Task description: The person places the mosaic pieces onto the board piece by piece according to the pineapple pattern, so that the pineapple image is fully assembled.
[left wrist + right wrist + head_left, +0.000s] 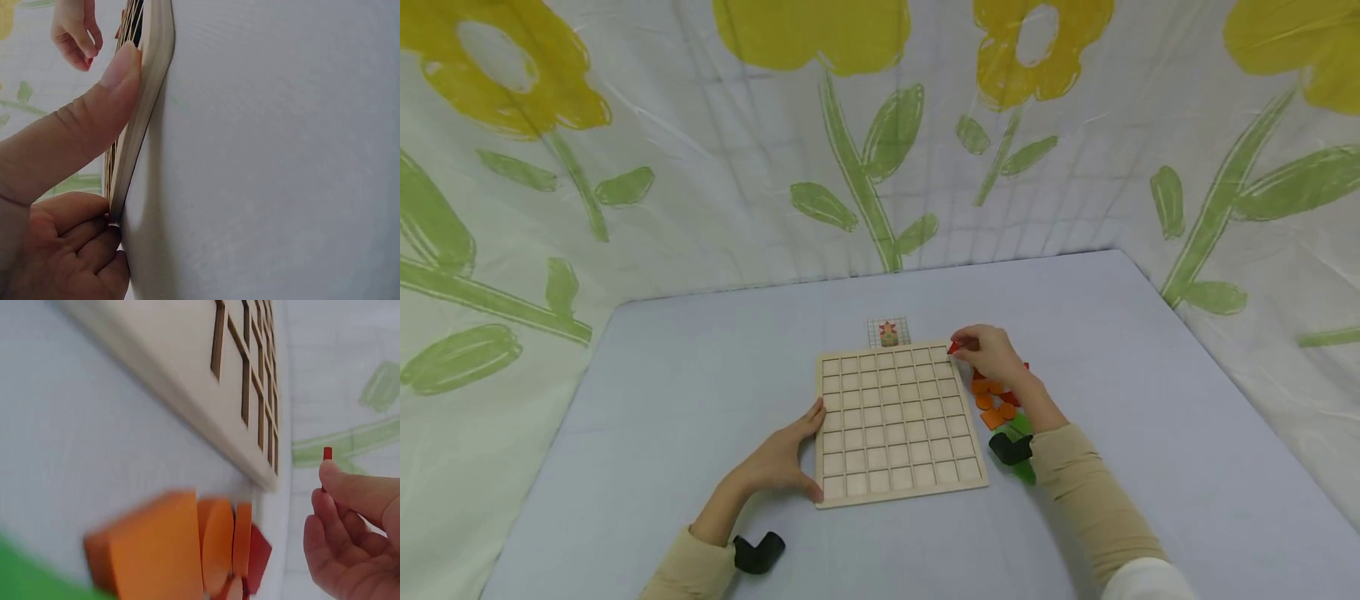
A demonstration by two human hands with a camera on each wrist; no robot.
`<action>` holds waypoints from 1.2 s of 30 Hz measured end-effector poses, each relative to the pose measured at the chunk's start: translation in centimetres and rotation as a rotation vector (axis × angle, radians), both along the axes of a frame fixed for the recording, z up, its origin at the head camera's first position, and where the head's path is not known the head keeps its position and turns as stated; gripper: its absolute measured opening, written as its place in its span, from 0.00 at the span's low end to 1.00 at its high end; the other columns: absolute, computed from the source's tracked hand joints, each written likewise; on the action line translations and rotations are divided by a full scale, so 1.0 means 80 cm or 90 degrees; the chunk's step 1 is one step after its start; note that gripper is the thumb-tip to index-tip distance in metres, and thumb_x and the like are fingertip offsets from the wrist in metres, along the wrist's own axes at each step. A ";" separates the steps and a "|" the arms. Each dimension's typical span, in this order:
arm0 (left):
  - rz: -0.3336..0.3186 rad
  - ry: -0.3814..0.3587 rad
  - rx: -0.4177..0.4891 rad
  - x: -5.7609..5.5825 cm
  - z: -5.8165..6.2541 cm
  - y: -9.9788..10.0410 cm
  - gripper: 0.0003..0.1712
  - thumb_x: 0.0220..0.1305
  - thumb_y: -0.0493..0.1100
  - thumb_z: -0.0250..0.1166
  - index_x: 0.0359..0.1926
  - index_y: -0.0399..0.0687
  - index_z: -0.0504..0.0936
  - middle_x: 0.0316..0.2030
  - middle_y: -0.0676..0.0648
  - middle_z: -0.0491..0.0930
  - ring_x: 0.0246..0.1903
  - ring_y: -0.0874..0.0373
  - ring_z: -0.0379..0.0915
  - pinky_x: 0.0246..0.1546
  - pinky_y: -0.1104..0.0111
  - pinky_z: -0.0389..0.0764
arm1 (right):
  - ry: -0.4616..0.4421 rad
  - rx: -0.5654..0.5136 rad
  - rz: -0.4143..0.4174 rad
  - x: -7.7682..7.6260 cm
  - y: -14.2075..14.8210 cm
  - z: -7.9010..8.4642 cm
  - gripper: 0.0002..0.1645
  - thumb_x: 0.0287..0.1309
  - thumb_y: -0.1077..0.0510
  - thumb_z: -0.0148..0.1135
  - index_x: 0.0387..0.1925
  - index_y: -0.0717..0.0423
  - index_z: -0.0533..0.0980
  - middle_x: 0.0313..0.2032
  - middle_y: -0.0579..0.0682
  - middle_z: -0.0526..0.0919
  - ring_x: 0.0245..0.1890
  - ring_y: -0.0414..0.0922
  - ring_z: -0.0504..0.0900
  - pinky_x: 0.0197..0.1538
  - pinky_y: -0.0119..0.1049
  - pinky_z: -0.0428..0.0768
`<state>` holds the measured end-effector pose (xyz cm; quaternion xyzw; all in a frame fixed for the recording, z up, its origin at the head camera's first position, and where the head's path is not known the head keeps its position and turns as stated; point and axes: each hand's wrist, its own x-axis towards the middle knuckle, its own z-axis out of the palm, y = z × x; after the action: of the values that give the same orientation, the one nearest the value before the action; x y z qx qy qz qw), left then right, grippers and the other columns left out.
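Note:
A square wooden grid board [891, 421] lies flat on the table. My left hand [786, 454] rests against its left side, thumb near the front corner and fingertips farther up the edge. In the left wrist view, the thumb [94, 122] touches the rim. My right hand [992, 354] is over the board's far right corner, pinching a small red tile [955, 347] between thumb and fingertips. That red tile [327, 453] appears edge-on in the right wrist view, much of it hidden by the fingers. The board's compartments hold no tiles.
Right of the board lie loose orange tiles [992, 414], green tiles [1019, 427] and red ones, partly under the right forearm. A small pattern card [888, 332] with a gridded picture sits beyond the far edge. A flower-printed curtain [700, 167] hangs behind the table.

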<state>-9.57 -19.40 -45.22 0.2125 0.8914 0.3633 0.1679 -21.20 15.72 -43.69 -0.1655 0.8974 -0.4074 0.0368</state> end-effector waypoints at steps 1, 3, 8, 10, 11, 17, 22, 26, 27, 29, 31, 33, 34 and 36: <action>0.000 0.001 -0.001 0.000 0.000 0.000 0.72 0.26 0.44 0.85 0.70 0.23 0.52 0.73 0.33 0.45 0.71 0.35 0.44 0.66 0.44 0.54 | -0.002 -0.010 0.003 0.000 -0.005 -0.001 0.17 0.60 0.68 0.62 0.50 0.72 0.77 0.44 0.64 0.82 0.45 0.58 0.82 0.49 0.47 0.81; 0.001 0.002 -0.002 0.000 0.000 0.000 0.72 0.26 0.44 0.85 0.70 0.24 0.52 0.73 0.33 0.45 0.71 0.35 0.45 0.66 0.44 0.54 | -0.003 -0.024 0.008 -0.001 -0.013 -0.003 0.17 0.60 0.67 0.63 0.49 0.72 0.78 0.44 0.64 0.82 0.44 0.57 0.82 0.49 0.47 0.81; 0.010 -0.008 -0.004 0.000 0.001 0.000 0.72 0.26 0.44 0.85 0.70 0.24 0.52 0.73 0.34 0.45 0.71 0.36 0.44 0.67 0.44 0.54 | -0.016 -0.051 0.019 -0.007 -0.035 -0.009 0.15 0.59 0.67 0.64 0.47 0.72 0.79 0.40 0.62 0.84 0.42 0.56 0.82 0.47 0.45 0.82; 0.013 -0.011 -0.002 0.001 0.001 0.001 0.72 0.26 0.43 0.85 0.70 0.24 0.52 0.73 0.34 0.44 0.71 0.36 0.44 0.67 0.44 0.54 | -0.024 -0.057 0.019 -0.010 -0.042 -0.013 0.15 0.58 0.67 0.65 0.47 0.71 0.80 0.39 0.61 0.84 0.40 0.54 0.83 0.46 0.44 0.82; 0.015 -0.014 -0.003 0.001 0.002 0.001 0.72 0.27 0.44 0.85 0.70 0.25 0.52 0.74 0.34 0.44 0.71 0.36 0.44 0.67 0.44 0.53 | -0.025 -0.059 0.022 -0.012 -0.045 -0.015 0.15 0.57 0.67 0.65 0.46 0.71 0.80 0.38 0.60 0.85 0.39 0.54 0.83 0.45 0.43 0.82; 0.017 -0.017 0.001 0.002 0.005 0.002 0.72 0.27 0.44 0.85 0.71 0.25 0.52 0.74 0.34 0.45 0.71 0.36 0.43 0.67 0.44 0.53 | -0.031 -0.057 0.027 -0.019 -0.063 -0.024 0.15 0.54 0.66 0.69 0.44 0.70 0.81 0.34 0.58 0.86 0.37 0.52 0.84 0.43 0.40 0.82; 0.020 -0.019 -0.002 0.002 0.004 0.002 0.72 0.27 0.44 0.85 0.71 0.25 0.52 0.74 0.35 0.45 0.71 0.36 0.44 0.67 0.44 0.53 | -0.018 -0.054 0.038 -0.021 -0.081 -0.026 0.15 0.51 0.67 0.71 0.42 0.69 0.82 0.33 0.57 0.86 0.34 0.50 0.85 0.41 0.39 0.82; 0.022 -0.024 -0.005 0.002 0.002 0.001 0.72 0.27 0.43 0.85 0.71 0.26 0.52 0.74 0.36 0.44 0.71 0.37 0.44 0.67 0.44 0.54 | -0.034 -0.052 0.037 -0.022 -0.095 -0.025 0.15 0.50 0.66 0.72 0.42 0.68 0.83 0.32 0.55 0.86 0.33 0.47 0.84 0.42 0.38 0.82; 0.022 -0.026 -0.005 0.002 0.002 0.001 0.72 0.27 0.43 0.85 0.71 0.26 0.52 0.74 0.36 0.44 0.71 0.37 0.44 0.67 0.44 0.54 | -0.037 -0.049 0.033 -0.021 -0.098 -0.025 0.15 0.50 0.66 0.72 0.42 0.67 0.83 0.32 0.55 0.86 0.33 0.47 0.84 0.42 0.38 0.82; 0.024 -0.029 -0.002 0.001 0.000 0.001 0.72 0.27 0.43 0.85 0.71 0.26 0.52 0.74 0.36 0.44 0.71 0.37 0.43 0.68 0.44 0.53 | -0.035 -0.039 0.027 -0.021 -0.105 -0.023 0.15 0.50 0.66 0.72 0.42 0.67 0.84 0.32 0.55 0.87 0.34 0.48 0.84 0.42 0.39 0.82; 0.024 -0.027 -0.002 0.001 0.000 0.001 0.72 0.27 0.43 0.85 0.71 0.27 0.52 0.74 0.36 0.44 0.71 0.37 0.43 0.67 0.44 0.53 | -0.036 -0.029 0.016 -0.021 -0.111 -0.021 0.16 0.51 0.65 0.72 0.43 0.66 0.84 0.33 0.55 0.87 0.35 0.48 0.84 0.42 0.39 0.82; 0.024 -0.027 -0.002 0.001 0.000 0.001 0.72 0.27 0.43 0.85 0.71 0.27 0.52 0.74 0.37 0.44 0.72 0.37 0.43 0.67 0.44 0.53 | -0.038 -0.019 0.001 -0.021 -0.115 -0.020 0.16 0.50 0.64 0.73 0.44 0.64 0.84 0.34 0.54 0.87 0.36 0.48 0.83 0.40 0.38 0.81; 0.025 -0.028 -0.001 0.001 -0.001 0.001 0.72 0.27 0.43 0.85 0.71 0.27 0.52 0.74 0.37 0.44 0.72 0.37 0.43 0.68 0.44 0.53 | -0.041 -0.017 -0.005 -0.020 -0.118 -0.020 0.17 0.50 0.64 0.73 0.44 0.64 0.84 0.34 0.54 0.87 0.36 0.48 0.83 0.39 0.37 0.81; 0.025 -0.029 -0.004 0.001 -0.001 0.001 0.72 0.27 0.43 0.85 0.71 0.27 0.52 0.74 0.37 0.44 0.72 0.38 0.43 0.67 0.44 0.53 | -0.049 -0.015 -0.016 -0.020 -0.121 -0.020 0.17 0.50 0.65 0.73 0.44 0.63 0.84 0.34 0.53 0.87 0.36 0.48 0.83 0.38 0.36 0.81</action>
<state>-9.50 -19.28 -45.29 0.1862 0.8926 0.3683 0.1814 -22.78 6.03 -45.26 -0.1390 0.8923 -0.4247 0.0646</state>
